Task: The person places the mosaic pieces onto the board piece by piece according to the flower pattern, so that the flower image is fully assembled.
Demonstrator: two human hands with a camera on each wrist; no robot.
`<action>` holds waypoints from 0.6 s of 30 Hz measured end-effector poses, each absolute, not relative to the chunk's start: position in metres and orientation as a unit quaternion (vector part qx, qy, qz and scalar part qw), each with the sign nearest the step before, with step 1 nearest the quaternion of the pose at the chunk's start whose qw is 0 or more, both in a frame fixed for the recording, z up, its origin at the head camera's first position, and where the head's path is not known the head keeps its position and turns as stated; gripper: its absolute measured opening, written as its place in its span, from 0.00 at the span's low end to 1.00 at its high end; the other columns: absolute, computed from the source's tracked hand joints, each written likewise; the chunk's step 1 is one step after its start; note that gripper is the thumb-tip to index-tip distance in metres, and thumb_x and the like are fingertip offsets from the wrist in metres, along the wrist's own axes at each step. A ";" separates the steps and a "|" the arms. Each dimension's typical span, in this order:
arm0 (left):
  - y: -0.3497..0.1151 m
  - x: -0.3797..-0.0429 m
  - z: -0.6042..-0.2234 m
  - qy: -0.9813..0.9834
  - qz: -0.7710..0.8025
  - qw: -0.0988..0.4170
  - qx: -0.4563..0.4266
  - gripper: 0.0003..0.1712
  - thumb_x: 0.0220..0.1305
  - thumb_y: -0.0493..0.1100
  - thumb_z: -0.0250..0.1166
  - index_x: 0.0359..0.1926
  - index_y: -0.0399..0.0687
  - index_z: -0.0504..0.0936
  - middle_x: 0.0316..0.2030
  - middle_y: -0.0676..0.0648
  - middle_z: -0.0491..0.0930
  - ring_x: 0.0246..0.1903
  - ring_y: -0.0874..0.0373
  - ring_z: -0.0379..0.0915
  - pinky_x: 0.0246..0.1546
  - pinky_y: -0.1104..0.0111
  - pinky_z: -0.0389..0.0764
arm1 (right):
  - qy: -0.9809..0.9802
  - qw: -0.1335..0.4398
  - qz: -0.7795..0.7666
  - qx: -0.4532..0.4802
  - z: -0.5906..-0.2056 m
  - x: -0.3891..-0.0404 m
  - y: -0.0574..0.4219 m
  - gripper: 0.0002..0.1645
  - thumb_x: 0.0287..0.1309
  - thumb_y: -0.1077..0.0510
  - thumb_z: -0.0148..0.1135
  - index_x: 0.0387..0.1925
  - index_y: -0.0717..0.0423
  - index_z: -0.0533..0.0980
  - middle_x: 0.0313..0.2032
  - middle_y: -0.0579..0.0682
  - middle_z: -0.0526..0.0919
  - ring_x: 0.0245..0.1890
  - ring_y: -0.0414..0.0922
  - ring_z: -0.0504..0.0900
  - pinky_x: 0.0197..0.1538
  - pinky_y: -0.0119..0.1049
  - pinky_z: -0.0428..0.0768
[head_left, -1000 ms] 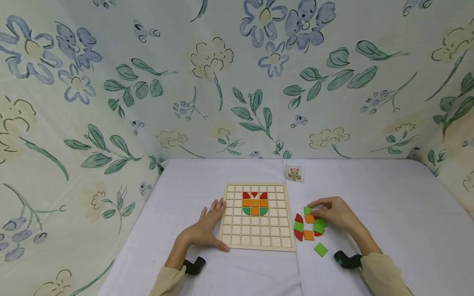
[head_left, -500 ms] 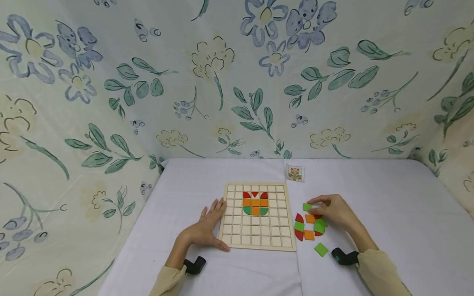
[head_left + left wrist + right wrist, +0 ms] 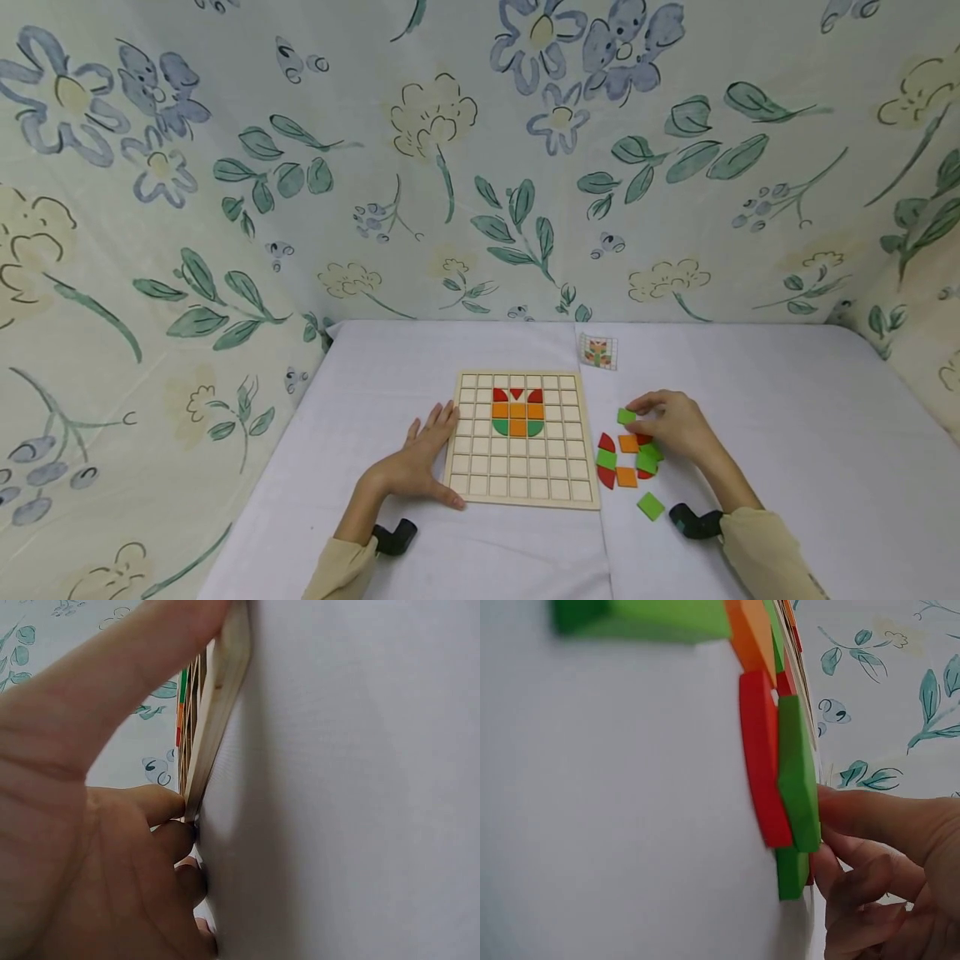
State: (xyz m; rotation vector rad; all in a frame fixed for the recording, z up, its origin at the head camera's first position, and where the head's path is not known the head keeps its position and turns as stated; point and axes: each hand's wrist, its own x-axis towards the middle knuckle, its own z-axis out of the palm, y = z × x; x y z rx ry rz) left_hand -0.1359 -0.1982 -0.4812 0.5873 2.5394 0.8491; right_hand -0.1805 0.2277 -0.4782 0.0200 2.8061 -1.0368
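Observation:
My left hand (image 3: 412,467) lies with fingers spread against the left edge of the wooden grid board (image 3: 480,485), thumb at its near left corner. In the left wrist view, the thumb touches the pale rim of the board (image 3: 217,712). On the board, red, orange and green pieces form a tulip-like shape (image 3: 517,411). Right of the board, my right hand (image 3: 675,423) pinches a green square tile (image 3: 626,416) between thumb and index finger, just above the loose pile. In the right wrist view, the fingers (image 3: 855,810) are partly behind stacked green pieces (image 3: 799,776).
Loose red (image 3: 606,478), orange (image 3: 626,477) and green pieces cluster beside the board's right edge. A single green square (image 3: 650,506) lies nearer the front. A small pattern card (image 3: 598,352) sits beyond the board on the white cloth, before a floral curtain (image 3: 480,208).
My right hand has shifted slightly away from the person, and the green square tile has moved with it, apart from the orange piece below. The left hand has stayed put.

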 end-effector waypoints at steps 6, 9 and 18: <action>-0.199 -0.136 -0.482 0.909 0.299 0.197 0.212 0.83 0.43 0.59 0.86 0.83 0.38 0.37 0.84 0.40 0.30 0.83 0.40 0.20 0.80 0.37 0.27 | 0.937 0.074 -0.340 -0.010 -0.477 -0.181 0.227 0.18 0.58 0.57 0.76 0.47 0.62 0.84 0.42 0.59 0.85 0.42 0.52 0.74 0.36 0.35 0.75; -0.199 -0.136 -0.483 0.909 0.301 0.196 0.213 0.83 0.42 0.59 0.86 0.83 0.38 0.37 0.84 0.40 0.30 0.83 0.41 0.20 0.80 0.37 0.27 | 0.936 0.073 -0.345 -0.021 -0.475 -0.181 0.226 0.18 0.60 0.56 0.74 0.48 0.63 0.83 0.42 0.59 0.86 0.36 0.48 0.75 0.31 0.32 0.74; -0.200 -0.136 -0.483 0.907 0.302 0.195 0.217 0.83 0.42 0.60 0.85 0.83 0.39 0.37 0.84 0.40 0.30 0.83 0.41 0.19 0.79 0.37 0.26 | 0.913 0.085 -0.396 -0.052 -0.470 -0.177 0.209 0.19 0.60 0.53 0.74 0.49 0.60 0.84 0.46 0.58 0.86 0.30 0.45 0.75 0.26 0.29 0.75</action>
